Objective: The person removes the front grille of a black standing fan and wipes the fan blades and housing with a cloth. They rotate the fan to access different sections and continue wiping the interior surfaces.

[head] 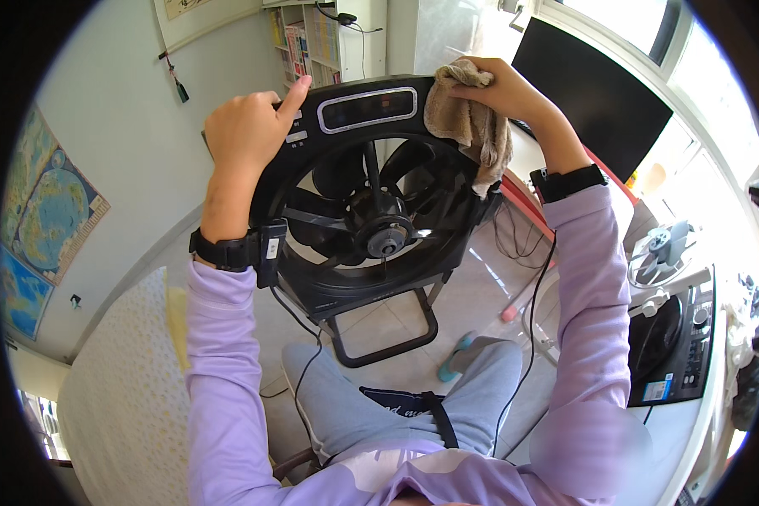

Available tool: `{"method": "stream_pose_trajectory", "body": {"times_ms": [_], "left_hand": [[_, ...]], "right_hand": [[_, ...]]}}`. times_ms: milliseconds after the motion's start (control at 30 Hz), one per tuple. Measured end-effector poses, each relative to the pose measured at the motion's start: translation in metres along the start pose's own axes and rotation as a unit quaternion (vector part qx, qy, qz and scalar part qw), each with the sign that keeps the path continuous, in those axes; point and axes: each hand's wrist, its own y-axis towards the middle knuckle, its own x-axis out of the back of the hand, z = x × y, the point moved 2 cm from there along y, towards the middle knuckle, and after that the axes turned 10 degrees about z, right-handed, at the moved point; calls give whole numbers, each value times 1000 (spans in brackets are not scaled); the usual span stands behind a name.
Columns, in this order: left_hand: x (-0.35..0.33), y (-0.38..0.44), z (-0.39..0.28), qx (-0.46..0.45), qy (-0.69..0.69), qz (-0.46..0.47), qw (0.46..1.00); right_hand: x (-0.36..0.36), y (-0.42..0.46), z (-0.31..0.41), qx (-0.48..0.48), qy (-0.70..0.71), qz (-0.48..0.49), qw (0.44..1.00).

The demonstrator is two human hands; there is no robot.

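Note:
A black box-shaped electric fan (354,294) stands tilted in front of me on a tubular metal stand (386,362), its blades and hub exposed with no grille over them. My left hand (250,129) grips the upper left corner of the fan's frame, thumb along the top edge beside the buttons. My right hand (503,88) holds a crumpled brown cloth (458,114) against the upper right corner, and the cloth hangs down over the frame's side. Between the hands lies a silver-rimmed display panel (367,110).
To the right are a red-edged desk with a dark monitor (594,95), a white fan (661,253) and a black-fronted washing machine (670,341). Cables (518,237) trail at the right. A patterned cover (126,392) lies at the left, and a bookshelf (310,41) stands behind.

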Motion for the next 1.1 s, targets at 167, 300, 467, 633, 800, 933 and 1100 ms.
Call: {"method": "stream_pose_trajectory", "body": {"times_ms": [167, 300, 467, 633, 800, 933, 1100], "left_hand": [[-1, 1, 1, 5, 17, 1, 1000], [-1, 0, 2, 7, 13, 18, 1000], [1, 0, 2, 9, 8, 23, 1000], [1, -1, 1, 13, 18, 19, 1000], [-1, 1, 2, 18, 26, 19, 999], [0, 0, 3, 3, 17, 17, 1000], [-1, -1, 2, 5, 15, 11, 1000]], "right_hand": [[-9, 0, 4, -6, -12, -50, 999], [-17, 0, 7, -56, -85, -109, 989], [-8, -2, 8, -5, -45, -38, 998], [-5, -5, 5, -19, 0, -16, 1000], [-19, 3, 2, -52, -68, -111, 990], [-15, 2, 3, 8, -70, -100, 993], [-5, -4, 4, 16, 30, -38, 999]]}}
